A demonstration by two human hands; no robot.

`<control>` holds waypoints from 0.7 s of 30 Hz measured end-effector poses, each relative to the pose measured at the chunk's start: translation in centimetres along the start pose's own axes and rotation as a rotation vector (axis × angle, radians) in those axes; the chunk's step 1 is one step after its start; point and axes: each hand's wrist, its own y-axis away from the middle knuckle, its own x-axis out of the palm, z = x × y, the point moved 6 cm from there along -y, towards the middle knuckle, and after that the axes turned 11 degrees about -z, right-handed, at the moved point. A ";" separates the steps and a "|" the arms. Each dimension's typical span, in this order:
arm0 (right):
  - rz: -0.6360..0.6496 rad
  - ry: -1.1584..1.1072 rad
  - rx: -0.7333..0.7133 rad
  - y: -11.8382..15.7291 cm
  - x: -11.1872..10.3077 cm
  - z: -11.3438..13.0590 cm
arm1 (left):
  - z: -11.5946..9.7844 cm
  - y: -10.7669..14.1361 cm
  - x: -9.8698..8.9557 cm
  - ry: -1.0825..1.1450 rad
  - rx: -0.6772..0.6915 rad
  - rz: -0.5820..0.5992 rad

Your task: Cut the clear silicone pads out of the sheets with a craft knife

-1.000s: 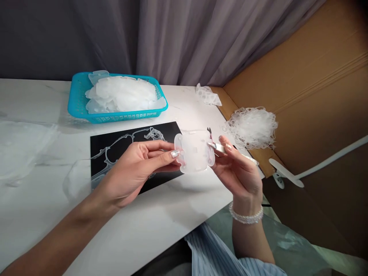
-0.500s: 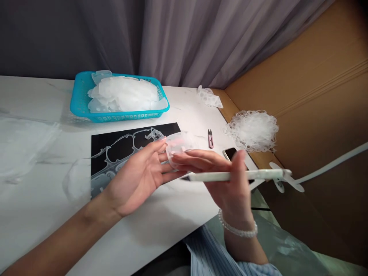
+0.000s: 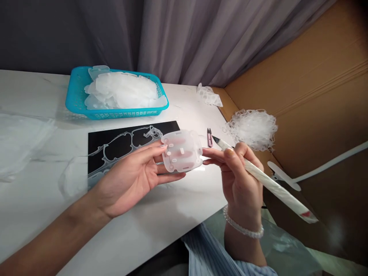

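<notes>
My left hand [image 3: 138,172] grips a translucent, rounded silicone piece [image 3: 186,151] by its left edge, thumb on top and fingers beneath. The piece has small holes and slots and is held above the table. My right hand [image 3: 241,172] is closed on a white-wrapped craft knife [image 3: 267,184], whose dark tip points up and left. Its outstretched fingers reach the right edge of the silicone piece. Below and behind my left hand, a clear cut-out sheet [image 3: 132,142] lies on a black mat [image 3: 96,142].
A blue basket [image 3: 126,113] at the back holds a heap of translucent pieces [image 3: 123,90]. Pink thread snips [image 3: 209,138] lie beyond my right hand. A tangle of clear scraps [image 3: 253,128] sits by the cardboard wall [image 3: 322,96]. A clear plastic bag [image 3: 21,145] lies at left.
The silicone piece now faces up flat toward me. My right hand has moved right from across it, and the craft knife has swung from level to tip-up slanting.
</notes>
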 end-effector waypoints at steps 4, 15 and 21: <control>0.054 0.047 0.056 0.3 0.4 -0.5 | 0.1 0.2 0.1 -0.020 -0.021 0.024; 0.053 0.022 0.123 0.2 0.6 -1.0 | 0.4 0.7 0.5 0.015 -0.096 0.050; 0.016 0.032 0.091 -0.2 0.3 -1.1 | 0.6 0.3 -0.2 0.006 -0.073 -0.023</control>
